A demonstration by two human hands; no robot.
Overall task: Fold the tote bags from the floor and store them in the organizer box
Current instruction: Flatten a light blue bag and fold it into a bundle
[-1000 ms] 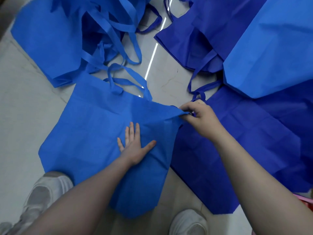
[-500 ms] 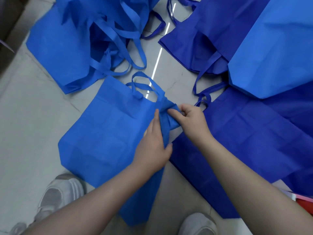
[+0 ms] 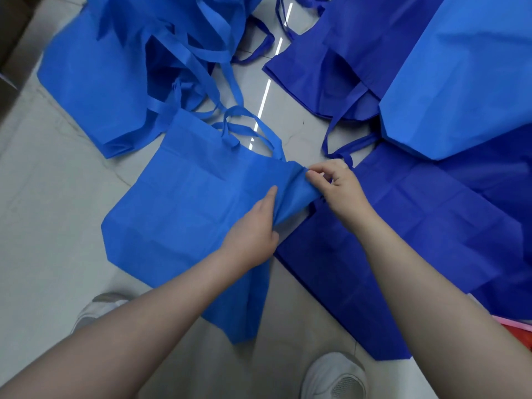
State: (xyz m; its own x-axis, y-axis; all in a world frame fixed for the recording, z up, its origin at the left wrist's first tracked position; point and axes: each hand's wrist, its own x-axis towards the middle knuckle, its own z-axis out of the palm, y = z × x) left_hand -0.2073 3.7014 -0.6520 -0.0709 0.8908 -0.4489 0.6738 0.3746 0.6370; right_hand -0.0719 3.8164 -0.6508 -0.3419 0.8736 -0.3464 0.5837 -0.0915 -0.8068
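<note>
Light blue tote bag (image 3: 184, 214) flat on floor tiles (image 3: 43, 214), right edge lifted. Left hand (image 3: 253, 228) gripping raised fold; right hand (image 3: 336, 182) pinching top corner. Dark blue tote bag (image 3: 417, 226) alongside, touching.

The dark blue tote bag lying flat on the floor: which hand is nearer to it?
Right. The right hand is above the dark blue tote bag's top corner; the left hand is beside its left edge.

At 5 o'clock a red and pink object (image 3: 522, 331) is cut off by the frame edge; the left hand (image 3: 253, 226) hides its fingertips under the bag fold (image 3: 293, 194).
</note>
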